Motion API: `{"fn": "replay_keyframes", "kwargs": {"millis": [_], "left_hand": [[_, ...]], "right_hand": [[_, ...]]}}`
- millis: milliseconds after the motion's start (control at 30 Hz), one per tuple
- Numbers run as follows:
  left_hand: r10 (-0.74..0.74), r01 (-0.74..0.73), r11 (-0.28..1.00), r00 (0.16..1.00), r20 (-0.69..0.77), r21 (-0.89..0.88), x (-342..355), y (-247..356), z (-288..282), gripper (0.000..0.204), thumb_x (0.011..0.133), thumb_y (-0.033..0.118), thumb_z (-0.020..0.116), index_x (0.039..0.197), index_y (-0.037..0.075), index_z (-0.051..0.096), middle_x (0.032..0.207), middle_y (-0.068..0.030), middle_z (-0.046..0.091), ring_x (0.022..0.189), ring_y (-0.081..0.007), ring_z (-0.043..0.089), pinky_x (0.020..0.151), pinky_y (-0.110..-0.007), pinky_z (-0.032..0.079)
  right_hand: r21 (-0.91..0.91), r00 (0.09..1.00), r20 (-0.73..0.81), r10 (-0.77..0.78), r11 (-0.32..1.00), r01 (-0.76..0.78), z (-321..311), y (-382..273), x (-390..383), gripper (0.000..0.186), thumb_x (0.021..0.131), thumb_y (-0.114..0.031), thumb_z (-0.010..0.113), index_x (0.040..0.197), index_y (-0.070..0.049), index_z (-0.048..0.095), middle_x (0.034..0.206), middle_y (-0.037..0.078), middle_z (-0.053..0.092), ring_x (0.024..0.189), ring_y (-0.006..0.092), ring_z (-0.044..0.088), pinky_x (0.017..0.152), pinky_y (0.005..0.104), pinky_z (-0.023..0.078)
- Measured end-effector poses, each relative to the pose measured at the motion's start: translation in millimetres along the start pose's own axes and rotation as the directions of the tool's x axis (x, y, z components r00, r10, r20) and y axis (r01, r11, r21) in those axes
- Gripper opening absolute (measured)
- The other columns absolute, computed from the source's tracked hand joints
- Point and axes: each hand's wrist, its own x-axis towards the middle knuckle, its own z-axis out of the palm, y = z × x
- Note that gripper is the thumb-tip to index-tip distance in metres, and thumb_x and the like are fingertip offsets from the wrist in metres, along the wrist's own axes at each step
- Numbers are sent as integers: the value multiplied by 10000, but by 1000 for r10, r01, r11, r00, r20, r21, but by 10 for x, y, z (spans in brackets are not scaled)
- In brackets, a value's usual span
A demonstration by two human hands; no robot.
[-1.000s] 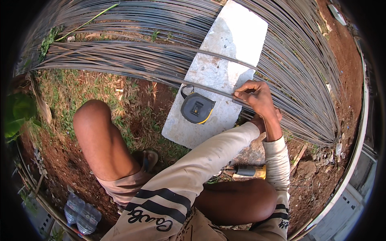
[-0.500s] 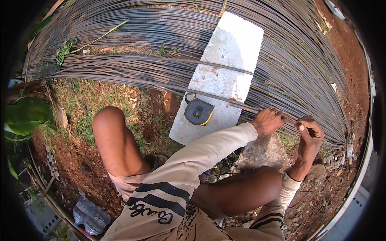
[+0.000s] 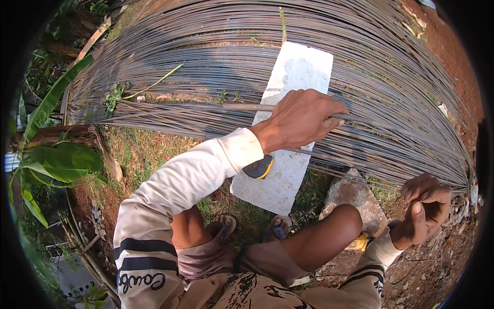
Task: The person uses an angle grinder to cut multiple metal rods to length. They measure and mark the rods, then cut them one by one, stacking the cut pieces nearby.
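Note:
My left hand (image 3: 309, 118) is closed around a thin steel rod (image 3: 363, 120), above a pale flat slab (image 3: 280, 188). The rod runs across the slab and out to both sides, raised over a broad spread of rusty steel rods (image 3: 206, 56). A black tape measure with a yellow edge (image 3: 261, 168) lies on the slab, partly hidden by my left sleeve. My right hand (image 3: 427, 206) is off to the right, near the curved ends of the rods. Its fingers are half curled, the thumb stands apart from them, and nothing shows between.
A rough stone block (image 3: 355, 193) sits beside my right knee. Banana leaves (image 3: 64, 162) hang at the left, and a cut green stem (image 3: 159, 82) lies across the rods. Grass and reddish soil surround my sandalled feet (image 3: 224, 226).
My left hand has moved left and up from the rods beside the slab to above it, lifting a rod. My right hand has shifted right and down, its thumb now apart. The view has shifted.

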Motion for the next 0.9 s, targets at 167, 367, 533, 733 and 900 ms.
{"fn": "replay_keyframes", "kwargs": {"millis": [167, 367, 533, 733, 900], "left_hand": [[-324, 312, 942, 942, 92, 122, -541, -504, -1365, 254, 950, 219, 846, 1128, 41, 817, 858, -50, 792, 624, -106, 579, 563, -317, 449], [-627, 586, 766, 771, 109, 265, -1750, -1180, -1750, 325, 947, 330, 849, 1101, 45, 818, 796, -125, 770, 529, -179, 604, 571, -380, 509], [-425, 412, 902, 900, 97, 126, -2577, -1869, -1668, 289, 943, 309, 837, 1062, 47, 808, 919, -126, 778, 736, -267, 687, 679, -417, 537], [-276, 293, 954, 944, 178, -72, -2909, -2682, -1522, 230, 893, 166, 844, 1009, -3, 741, 1116, -129, 780, 957, -348, 737, 810, -436, 579], [-304, 350, 925, 917, 259, -151, -3082, -3137, -1707, 222, 908, 108, 831, 1065, -23, 745, 1122, -154, 806, 919, -334, 785, 782, -397, 603]], "right_hand": [[-286, 797, 487, 357, 927, -241, 565, 611, 124, 202, 851, 27, 792, 1022, -5, 690, 878, 108, 721, 802, 279, 734, 736, 367, 578], [-135, 287, 958, 30, 925, 355, 1870, 1519, -278, 419, 842, -74, 806, 1221, -176, 659, 1511, 122, 511, 1456, 373, 460, 1129, 581, 483], [-12, 27, 1000, -6, 776, 630, 2532, 2012, -436, 334, 975, -209, 688, 1287, -273, 588, 1445, 81, 565, 1482, 368, 440, 1151, 760, 358], [-276, 232, 958, 167, 752, 598, 2601, 2019, -474, 292, 923, -299, 710, 1189, -293, 591, 1244, 6, 617, 1320, 352, 515, 1017, 676, 448], [-442, 280, 888, 364, 843, 307, 3028, 1717, -481, 352, 896, -335, 739, 1207, -251, 598, 1224, 20, 636, 1249, 332, 552, 891, 584, 534]]}}
